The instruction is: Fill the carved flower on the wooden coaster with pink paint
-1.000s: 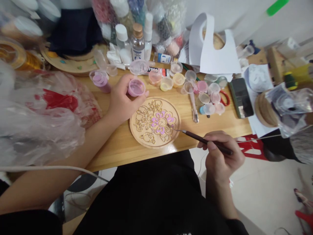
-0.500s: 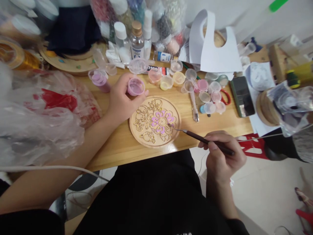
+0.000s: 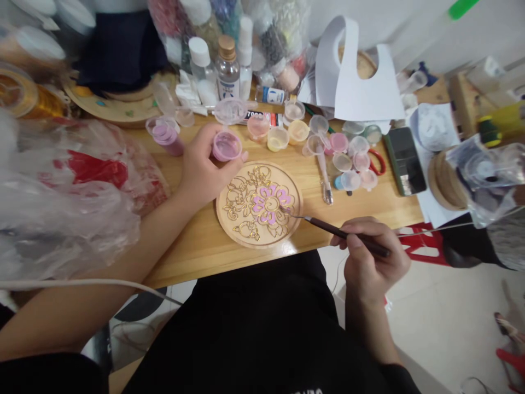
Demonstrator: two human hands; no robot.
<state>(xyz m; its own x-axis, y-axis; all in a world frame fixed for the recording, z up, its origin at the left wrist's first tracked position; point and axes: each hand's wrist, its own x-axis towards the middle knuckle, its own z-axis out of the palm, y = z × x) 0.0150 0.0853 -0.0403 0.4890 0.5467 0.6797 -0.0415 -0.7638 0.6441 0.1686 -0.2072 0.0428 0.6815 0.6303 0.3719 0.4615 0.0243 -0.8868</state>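
Observation:
My left hand (image 3: 209, 169) is closed around a small plastic cup (image 3: 227, 145) with purple paste or paint inside, held just above the upper left rim of a round wooden plaque (image 3: 229, 232). Gold outlines of flowers and leaves cover the plaque, and the petals of the central flower (image 3: 267, 214) are partly filled with lilac. Between the fingers and thumb of my right hand (image 3: 371, 257) is a dark-handled tool (image 3: 328, 226) with a thin metal end. Its tip touches or hovers over the right petals; I cannot tell which.
Small lidded cups (image 3: 298, 131) of colours stand behind the plaque, beside a clear-handled brush (image 3: 326, 183). Farther right are red-handled scissors (image 3: 379, 162) and a phone (image 3: 405, 161). A crumpled plastic bag (image 3: 82, 208) fills the left; bottles (image 3: 228, 68) line the back.
The whole view has shifted very slightly. Both hands keep their holds, and the tool tip stays at the right petals of the central flower.

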